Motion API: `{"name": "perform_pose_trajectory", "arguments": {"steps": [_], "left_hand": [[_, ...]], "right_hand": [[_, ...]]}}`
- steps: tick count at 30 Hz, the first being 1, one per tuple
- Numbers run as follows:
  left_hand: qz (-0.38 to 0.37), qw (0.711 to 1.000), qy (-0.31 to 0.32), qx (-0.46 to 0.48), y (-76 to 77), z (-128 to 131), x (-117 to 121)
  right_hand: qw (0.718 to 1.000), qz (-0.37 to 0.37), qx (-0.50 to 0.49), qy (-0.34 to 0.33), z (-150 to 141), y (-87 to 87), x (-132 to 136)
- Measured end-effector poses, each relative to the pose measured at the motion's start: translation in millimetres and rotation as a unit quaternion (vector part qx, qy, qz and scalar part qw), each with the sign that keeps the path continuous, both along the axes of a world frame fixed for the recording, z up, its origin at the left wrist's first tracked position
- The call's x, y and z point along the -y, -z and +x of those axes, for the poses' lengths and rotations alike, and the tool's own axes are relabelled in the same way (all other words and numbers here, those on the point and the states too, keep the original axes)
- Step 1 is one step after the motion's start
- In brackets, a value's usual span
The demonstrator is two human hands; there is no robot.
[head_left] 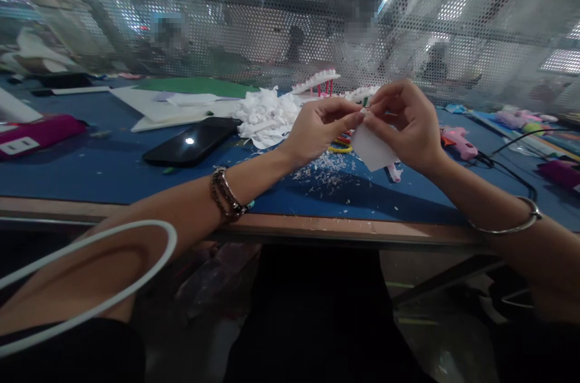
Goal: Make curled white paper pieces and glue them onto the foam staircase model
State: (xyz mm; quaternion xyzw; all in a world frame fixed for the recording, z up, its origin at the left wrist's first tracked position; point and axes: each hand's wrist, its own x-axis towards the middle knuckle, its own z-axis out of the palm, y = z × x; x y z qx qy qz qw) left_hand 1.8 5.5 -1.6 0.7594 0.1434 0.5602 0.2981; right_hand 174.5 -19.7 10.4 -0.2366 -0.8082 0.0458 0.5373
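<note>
One piece of paper (372, 150) is held above the desk (113, 180) in the head view, its upper corner pinched by the fingertips of the left hand (319, 126) and the right hand (410, 123). Something small and green is seen at the fingertips; whether it is gripped cannot be told. White flakes (328, 170) are scattered below. Scraps (265, 116) are heaped beyond the left wrist, with a phone (194, 141) laid just beside them. A pink glue gun (461, 142) is seen near the right wrist.

No lettering can be read
</note>
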Motion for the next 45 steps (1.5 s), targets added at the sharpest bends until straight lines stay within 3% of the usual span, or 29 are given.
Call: {"name": "perform_pose_trajectory", "arguments": {"steps": [6,10,13,21,35,45], "left_hand": [[0.000,1.000,-0.029,-0.007,-1.8,-1,-1],[-0.030,0.999,-0.005,-0.018,-1.2,-1,-4],[-0.044,0.998,0.033,-0.035,-1.0,-1,-6],[-0.065,0.995,0.055,-0.055,0.9,-2,-7],[-0.068,0.995,0.059,-0.047,1.6,-2,-4],[-0.013,0.999,0.006,-0.044,2.5,0,2]], "right_hand": [[0.986,0.122,0.105,0.046,5,-6.6,6],[0.957,0.218,0.167,0.095,7,-13.5,13],[0.946,0.237,0.189,0.111,8,-16.1,16],[0.952,0.207,0.185,0.127,10,-15.1,13],[0.988,0.057,0.100,0.105,7,-12.2,6],[0.993,0.034,0.066,0.088,2,-10.5,8]]}}
